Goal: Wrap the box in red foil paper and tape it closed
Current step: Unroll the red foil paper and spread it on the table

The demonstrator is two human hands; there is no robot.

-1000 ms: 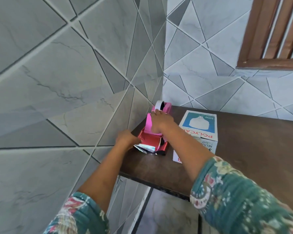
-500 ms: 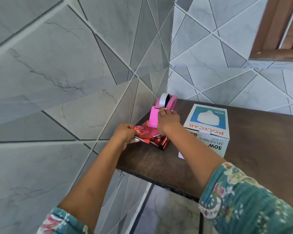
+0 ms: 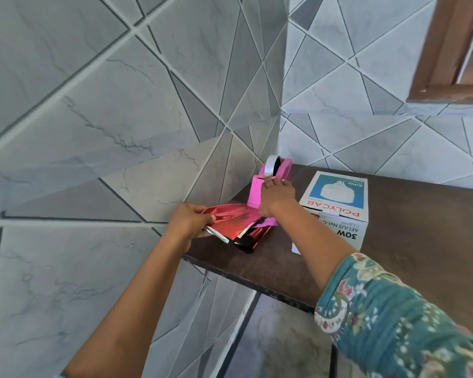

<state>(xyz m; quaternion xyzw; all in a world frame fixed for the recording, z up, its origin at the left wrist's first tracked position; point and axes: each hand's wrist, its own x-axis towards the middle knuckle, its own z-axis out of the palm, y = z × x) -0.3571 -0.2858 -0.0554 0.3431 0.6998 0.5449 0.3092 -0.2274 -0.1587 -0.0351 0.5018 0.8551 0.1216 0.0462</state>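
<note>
**Taking tape while the foil is waiting at the table's corner**

Two tiled walls (image 3: 120, 118) are meeting in a corner and closing in the table (image 3: 407, 255) on its left and far sides. Free room is lying to the right, across the bare dark top, and toward the person. The box (image 3: 336, 197), a white printed carton, is standing unwrapped just right of the right forearm. The red foil paper (image 3: 238, 227) is lying folded and crumpled by the table's left edge, near the front corner, touching the pink tape dispenser (image 3: 257, 192) behind it.

The left hand (image 3: 189, 222) is gripping the foil's left end with curled fingers. The right hand (image 3: 277, 196) is resting on the dispenser below the tape roll (image 3: 270, 166). Whether its fingers are pinching a tape end cannot be told.

Probable hazards:
- A one-handed pull is likely to drag or tip the light dispenser.
- Loose tape may catch on the foil.
- The foil may tear, or slide off the near edge, if it is tugged.
</note>
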